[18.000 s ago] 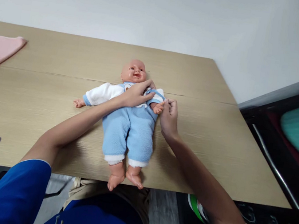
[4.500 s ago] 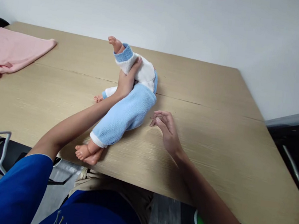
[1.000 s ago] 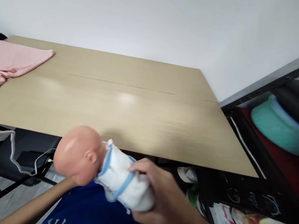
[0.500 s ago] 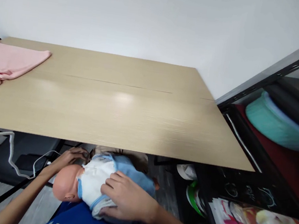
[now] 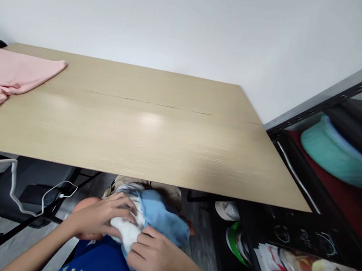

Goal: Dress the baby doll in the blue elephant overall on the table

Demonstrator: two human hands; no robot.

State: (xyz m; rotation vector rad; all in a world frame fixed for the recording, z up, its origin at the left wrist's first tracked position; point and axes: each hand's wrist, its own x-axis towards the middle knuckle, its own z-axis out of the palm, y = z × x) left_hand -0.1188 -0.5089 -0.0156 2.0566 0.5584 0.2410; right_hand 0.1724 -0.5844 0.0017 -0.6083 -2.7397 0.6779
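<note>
A baby doll in a blue and white suit lies on my lap, below the near edge of the wooden table. Its bald head pokes out at the left, mostly covered. My left hand is laid over the doll's head and shoulder, fingers curled onto the white cloth. My right hand is closed on the white and blue clothing at the doll's back. The doll's legs are hidden under the table edge.
A pink cloth lies at the table's far left. A white cable hangs over a black chair at the left. A black shelf unit stands at the right, holding a teal item and colourful things below.
The doll was lifted off the table and brought down onto my lap. In the last half second my left hand moved over its head and my right hand gathered its clothing.
</note>
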